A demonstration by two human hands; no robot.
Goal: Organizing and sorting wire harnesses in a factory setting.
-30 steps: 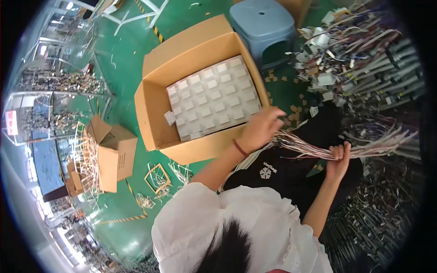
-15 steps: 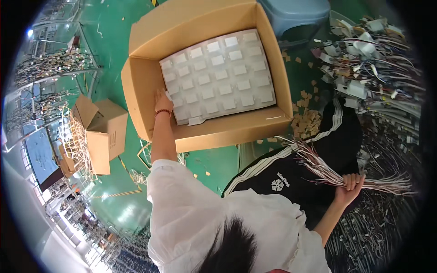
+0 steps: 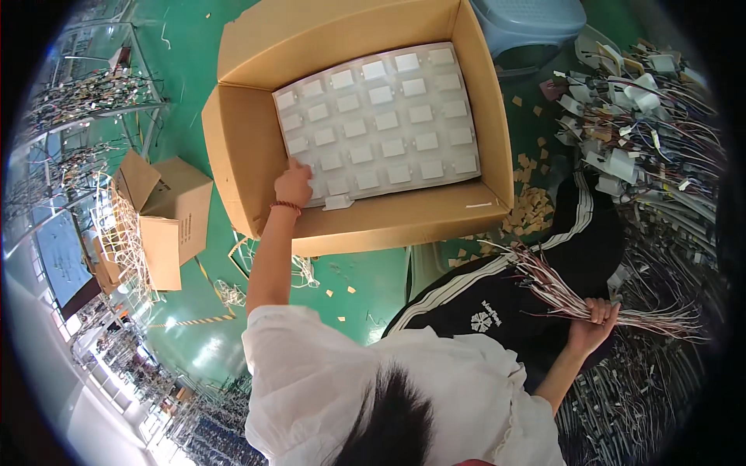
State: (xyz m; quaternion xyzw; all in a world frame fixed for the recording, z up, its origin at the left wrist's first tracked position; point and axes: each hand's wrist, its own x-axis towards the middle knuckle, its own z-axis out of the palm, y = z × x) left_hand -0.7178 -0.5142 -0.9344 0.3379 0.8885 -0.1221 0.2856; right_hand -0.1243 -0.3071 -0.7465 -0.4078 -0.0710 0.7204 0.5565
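My left hand [image 3: 294, 184] reaches into a large open cardboard box [image 3: 252, 147]. Its curled fingers rest on the near left corner of a pale tray sheet [image 3: 381, 128] holding rows of small white pieces. Whether it grips anything is hidden. A loose white piece [image 3: 339, 203] lies at the tray's near edge, just right of that hand. My right hand [image 3: 594, 322] is closed around a long bundle of thin red and white wires [image 3: 552, 287] lying across my dark lap.
A smaller open cardboard box [image 3: 167, 217] stands on the green floor [image 3: 357, 279] at the left. Heaps of wire harnesses with white tags [image 3: 645, 116] fill the right side. A blue plastic stool [image 3: 528, 19] stands beyond the big box. Small tan scraps [image 3: 532, 213] litter the floor.
My left hand left the wire bundle, swung left into the big box and settled on the tray's near left corner. My right hand keeps holding the wires. The view has moved closer to the box.
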